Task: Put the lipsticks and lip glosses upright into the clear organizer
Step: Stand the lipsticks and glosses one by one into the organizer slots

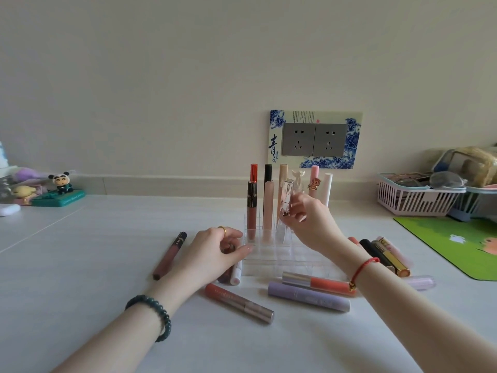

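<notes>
Right hand [312, 224]: I am pinching a clear, silver-trimmed lipstick [286, 196] between thumb and fingertips, holding it upright above the organizer's back cells.
Left hand [212, 254]: my fingers are curling against the organizer's left wall; I cannot tell whether they are gripping anything.
Clear organizer [271, 261]: sitting on the white table [94, 265] between my hands.
Back row: a red-capped gloss [252, 203] and a black-capped pink tube [268, 205] are standing upright.
Foreground: a lilac tube [309, 296] and a coral gloss [320, 282] are lying flat.

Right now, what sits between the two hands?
Head view: the front tiers of the clear plastic organizer, apparently empty, lie between the left hand and the right hand, which pinches a clear square-sided lipstick.
</notes>
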Demonstrator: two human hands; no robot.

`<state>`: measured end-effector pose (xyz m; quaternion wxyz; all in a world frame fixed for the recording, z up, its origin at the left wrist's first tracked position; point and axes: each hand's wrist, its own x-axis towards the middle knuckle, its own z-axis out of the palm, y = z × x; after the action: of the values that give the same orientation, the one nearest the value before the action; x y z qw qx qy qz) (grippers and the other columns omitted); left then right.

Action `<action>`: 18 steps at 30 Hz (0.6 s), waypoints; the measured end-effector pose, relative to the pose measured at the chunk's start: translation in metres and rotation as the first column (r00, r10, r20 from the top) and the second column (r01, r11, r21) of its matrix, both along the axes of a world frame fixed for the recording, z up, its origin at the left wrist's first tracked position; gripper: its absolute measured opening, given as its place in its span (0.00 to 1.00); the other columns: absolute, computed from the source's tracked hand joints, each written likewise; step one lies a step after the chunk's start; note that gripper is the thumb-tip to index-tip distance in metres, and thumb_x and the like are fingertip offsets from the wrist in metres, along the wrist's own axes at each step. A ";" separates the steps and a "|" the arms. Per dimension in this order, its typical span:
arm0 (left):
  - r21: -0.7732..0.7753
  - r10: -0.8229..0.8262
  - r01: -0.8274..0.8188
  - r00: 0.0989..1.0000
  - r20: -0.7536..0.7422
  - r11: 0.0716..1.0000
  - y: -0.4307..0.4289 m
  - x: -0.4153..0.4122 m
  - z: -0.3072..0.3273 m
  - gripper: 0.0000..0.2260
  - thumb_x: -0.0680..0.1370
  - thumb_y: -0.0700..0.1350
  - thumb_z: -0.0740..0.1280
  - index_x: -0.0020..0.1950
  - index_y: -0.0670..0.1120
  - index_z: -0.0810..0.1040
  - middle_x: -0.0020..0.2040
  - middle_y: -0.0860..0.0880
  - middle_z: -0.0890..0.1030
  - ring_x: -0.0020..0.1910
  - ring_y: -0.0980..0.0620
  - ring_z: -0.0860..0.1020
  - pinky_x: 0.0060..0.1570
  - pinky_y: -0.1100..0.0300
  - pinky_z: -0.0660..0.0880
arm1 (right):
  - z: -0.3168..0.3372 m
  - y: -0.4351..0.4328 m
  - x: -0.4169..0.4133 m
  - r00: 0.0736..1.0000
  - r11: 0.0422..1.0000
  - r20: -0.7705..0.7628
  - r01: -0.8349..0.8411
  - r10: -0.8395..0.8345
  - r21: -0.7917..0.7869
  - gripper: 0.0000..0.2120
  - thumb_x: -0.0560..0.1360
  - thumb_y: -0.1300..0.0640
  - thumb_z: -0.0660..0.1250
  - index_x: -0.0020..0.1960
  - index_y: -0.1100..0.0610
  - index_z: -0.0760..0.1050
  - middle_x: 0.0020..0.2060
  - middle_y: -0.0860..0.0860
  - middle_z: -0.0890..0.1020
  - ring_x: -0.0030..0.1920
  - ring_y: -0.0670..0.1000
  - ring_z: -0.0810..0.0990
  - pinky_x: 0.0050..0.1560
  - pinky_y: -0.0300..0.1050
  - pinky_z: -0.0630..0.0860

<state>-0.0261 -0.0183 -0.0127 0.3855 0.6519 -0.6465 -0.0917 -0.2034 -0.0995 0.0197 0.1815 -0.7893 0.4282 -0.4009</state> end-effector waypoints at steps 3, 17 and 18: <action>0.001 -0.003 0.003 1.000 -0.002 1.000 0.000 0.000 0.000 0.19 0.71 0.54 0.69 0.59 0.49 0.77 0.40 0.64 0.76 0.43 0.65 0.74 0.42 0.74 0.68 | -0.002 0.000 0.000 1.000 1.000 -0.014 -0.004 0.004 0.001 0.14 0.73 0.61 0.66 0.57 0.61 0.72 0.44 0.50 0.77 0.44 0.48 0.75 0.47 0.38 0.73; 0.010 -0.013 0.013 1.000 0.009 1.000 0.001 0.001 -0.001 0.19 0.71 0.55 0.69 0.60 0.50 0.76 0.44 0.61 0.78 0.50 0.61 0.77 0.53 0.65 0.73 | -0.005 -0.004 0.000 0.998 1.000 0.067 -0.017 0.018 -0.018 0.12 0.70 0.60 0.69 0.53 0.59 0.74 0.40 0.48 0.78 0.37 0.41 0.74 0.39 0.30 0.72; 0.012 -0.011 0.011 1.000 0.012 1.000 0.001 0.001 -0.001 0.19 0.71 0.55 0.68 0.60 0.50 0.76 0.44 0.60 0.78 0.50 0.61 0.77 0.53 0.64 0.74 | -0.006 -0.004 0.000 0.997 1.000 0.077 -0.010 0.012 -0.019 0.11 0.70 0.60 0.69 0.52 0.59 0.74 0.40 0.48 0.78 0.36 0.40 0.74 0.38 0.29 0.72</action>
<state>-0.0255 -0.0169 -0.0133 0.3774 0.6513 -0.6517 -0.0936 -0.2033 -0.1034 0.0138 0.1926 -0.7773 0.4129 -0.4338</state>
